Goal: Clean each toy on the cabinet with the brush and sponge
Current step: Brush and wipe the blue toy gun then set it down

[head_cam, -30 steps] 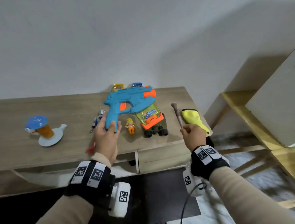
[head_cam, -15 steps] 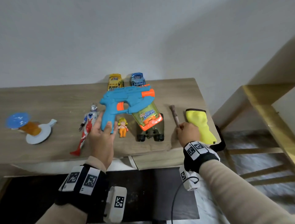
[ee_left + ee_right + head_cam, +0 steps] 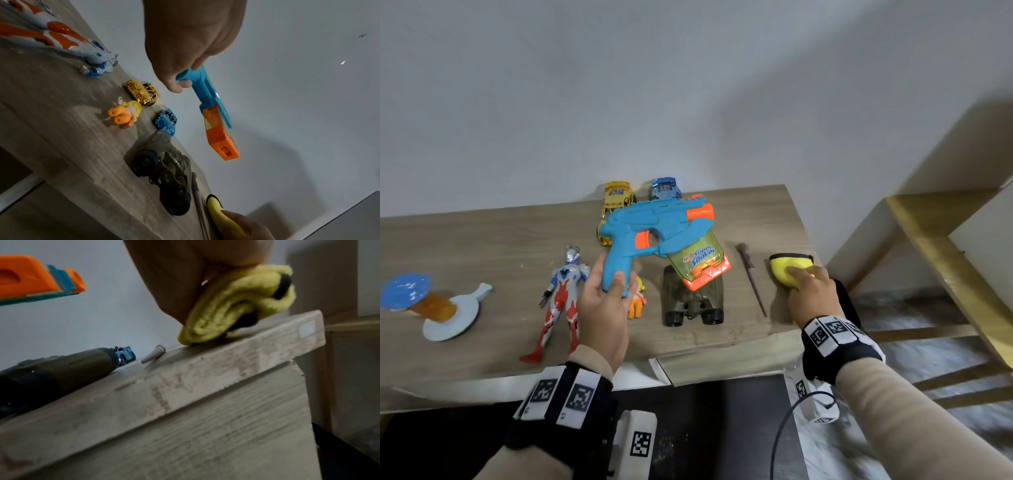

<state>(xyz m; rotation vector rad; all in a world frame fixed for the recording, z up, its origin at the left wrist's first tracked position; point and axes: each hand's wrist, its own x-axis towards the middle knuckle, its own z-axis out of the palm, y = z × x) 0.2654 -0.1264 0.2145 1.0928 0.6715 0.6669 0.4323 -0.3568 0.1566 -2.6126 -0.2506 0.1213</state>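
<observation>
A: What's the biggest thing here?

B: The cabinet (image 3: 482, 246), its wood top set against the wall. Its right edge ends just past the sponge (image 3: 789, 269); beyond that stands a wooden frame (image 3: 941, 240).

A: Any containers?

B: Only the water gun (image 3: 654, 229), with its clear green tank underneath. I cannot tell whether anything is in the tank. The left hand (image 3: 602, 301) grips the gun's handle and holds it above the top, over the dark green truck (image 3: 693, 298).

A: And the right hand (image 3: 813, 294)?

B: Its fingers are curled round the yellow sponge, which is bunched and touches the top near the front right corner. The brush (image 3: 751, 277) lies loose just left of it, between sponge and truck.

A: The rest?

B: The hero figure (image 3: 561, 294) lies left of the left hand, and a blue-topped toy (image 3: 431, 305) stands well apart at the far left. A gold car (image 3: 616, 202) and blue car (image 3: 666, 188) sit at the back by the wall. The small doll (image 3: 637, 301) lies just beside the truck.

A: Open room?

B: A bare stretch between figure and blue-topped toy, and behind the brush.
</observation>
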